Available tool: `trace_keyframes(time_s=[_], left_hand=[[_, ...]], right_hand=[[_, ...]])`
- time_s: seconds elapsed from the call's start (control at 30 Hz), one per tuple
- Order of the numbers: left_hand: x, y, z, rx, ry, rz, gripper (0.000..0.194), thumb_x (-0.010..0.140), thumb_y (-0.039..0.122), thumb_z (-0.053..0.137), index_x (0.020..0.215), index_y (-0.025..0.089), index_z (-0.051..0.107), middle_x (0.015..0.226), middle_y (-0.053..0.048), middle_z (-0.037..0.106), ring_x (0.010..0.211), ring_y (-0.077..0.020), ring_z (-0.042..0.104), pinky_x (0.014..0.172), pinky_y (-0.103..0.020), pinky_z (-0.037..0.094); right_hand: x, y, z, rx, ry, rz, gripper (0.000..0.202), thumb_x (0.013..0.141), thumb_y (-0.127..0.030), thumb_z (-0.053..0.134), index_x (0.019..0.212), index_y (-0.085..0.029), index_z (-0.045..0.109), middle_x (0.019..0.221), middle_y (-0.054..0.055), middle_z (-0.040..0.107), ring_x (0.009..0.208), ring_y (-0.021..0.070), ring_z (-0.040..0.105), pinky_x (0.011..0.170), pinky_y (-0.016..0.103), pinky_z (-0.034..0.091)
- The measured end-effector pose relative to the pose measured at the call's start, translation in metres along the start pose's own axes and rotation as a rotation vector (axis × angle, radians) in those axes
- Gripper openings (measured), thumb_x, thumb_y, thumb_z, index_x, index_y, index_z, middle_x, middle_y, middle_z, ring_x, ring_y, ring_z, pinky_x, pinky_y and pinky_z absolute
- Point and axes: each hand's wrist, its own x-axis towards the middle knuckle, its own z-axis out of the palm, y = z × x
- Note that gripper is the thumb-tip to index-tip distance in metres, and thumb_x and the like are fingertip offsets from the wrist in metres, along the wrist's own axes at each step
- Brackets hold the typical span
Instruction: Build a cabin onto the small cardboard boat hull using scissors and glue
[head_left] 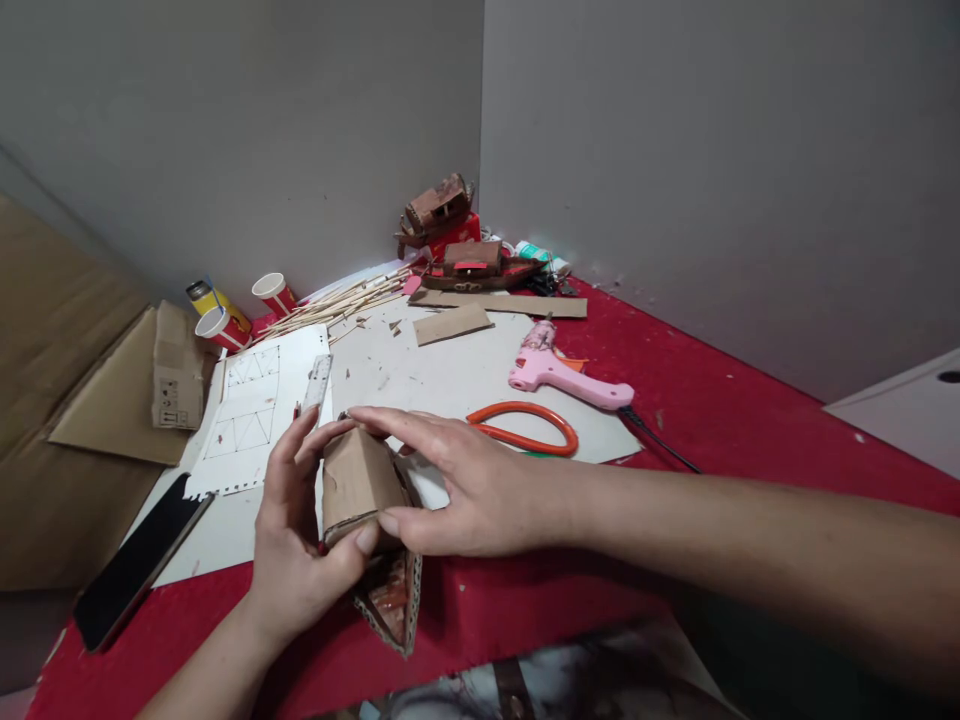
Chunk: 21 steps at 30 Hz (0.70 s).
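Observation:
A cardboard model boat (390,598) is between my hands near the table's front edge, its pointed end toward me. On top of it sits a bent piece of plain cardboard (361,480), shaped like a cabin roof. My left hand (300,530) is closed around the roof's left side, thumb on its near edge. From the right, my right hand (457,490) grips the same roof, thumb at the near corner and fingers over the far end. Beyond my right wrist lie orange scissor handles (525,426), partly hidden by that arm. The boat's far end is covered by my hands.
A pink glue gun (566,375) with its cord lies at right. Two finished model boats (480,265), cardboard strips (454,325) and wooden sticks (349,302) are at the back. Paper cups (274,293), a drawing (251,400), a phone (139,565) and large cardboard (67,400) are left.

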Motion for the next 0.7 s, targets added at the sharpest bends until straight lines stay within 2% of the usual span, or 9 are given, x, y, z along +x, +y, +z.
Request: trace_keyframes(time_s=[0.13, 0.23, 0.33, 0.53, 0.7], left_hand=[[0.002, -0.003, 0.001, -0.01, -0.007, -0.001, 0.085, 0.08, 0.037, 0.08, 0.152, 0.032, 0.035, 0.143, -0.011, 0.055, 0.135, -0.0315, 0.053, 0.113, -0.05, 0.043], [0.003, -0.007, 0.0, -0.009, -0.006, 0.051, 0.082, 0.079, 0.039, 0.08, 0.15, 0.035, 0.04, 0.141, -0.009, 0.059, 0.132, -0.0305, 0.057, 0.108, -0.047, 0.049], [0.003, -0.009, -0.003, 0.01, -0.006, 0.079, 0.079, 0.079, 0.039, 0.081, 0.149, 0.035, 0.045, 0.142, -0.009, 0.059, 0.132, -0.0308, 0.057, 0.109, -0.047, 0.049], [0.004, -0.011, -0.008, -0.06, -0.039, 0.012, 0.077, 0.081, 0.044, 0.078, 0.149, 0.033, 0.045, 0.145, -0.013, 0.059, 0.133, -0.0347, 0.056, 0.11, -0.055, 0.047], [0.004, -0.007, -0.004, -0.089, 0.001, 0.018, 0.076, 0.079, 0.044, 0.08, 0.147, 0.033, 0.048, 0.136, -0.012, 0.065, 0.126, -0.0323, 0.062, 0.101, -0.048, 0.055]], right_hand=[[0.001, 0.001, -0.002, 0.03, -0.02, 0.038, 0.087, 0.077, -0.034, 0.071, 0.155, -0.011, 0.038, 0.147, 0.02, 0.055, 0.13, 0.0328, 0.057, 0.107, 0.05, 0.048], [0.002, 0.0, -0.003, -0.001, -0.052, 0.059, 0.093, 0.075, -0.032, 0.072, 0.158, -0.014, 0.033, 0.152, 0.019, 0.051, 0.135, 0.0347, 0.053, 0.111, 0.053, 0.044], [0.002, 0.0, -0.003, -0.01, -0.037, 0.016, 0.094, 0.075, -0.031, 0.072, 0.158, -0.011, 0.033, 0.155, 0.02, 0.047, 0.138, 0.0353, 0.05, 0.114, 0.052, 0.041], [0.0, -0.002, -0.003, 0.021, -0.008, 0.066, 0.094, 0.074, -0.033, 0.074, 0.158, -0.015, 0.035, 0.148, 0.019, 0.055, 0.129, 0.0347, 0.058, 0.107, 0.051, 0.048], [0.0, -0.003, -0.001, 0.041, 0.007, 0.084, 0.092, 0.075, -0.036, 0.075, 0.157, -0.02, 0.037, 0.142, 0.017, 0.06, 0.122, 0.0338, 0.062, 0.103, 0.051, 0.049]])
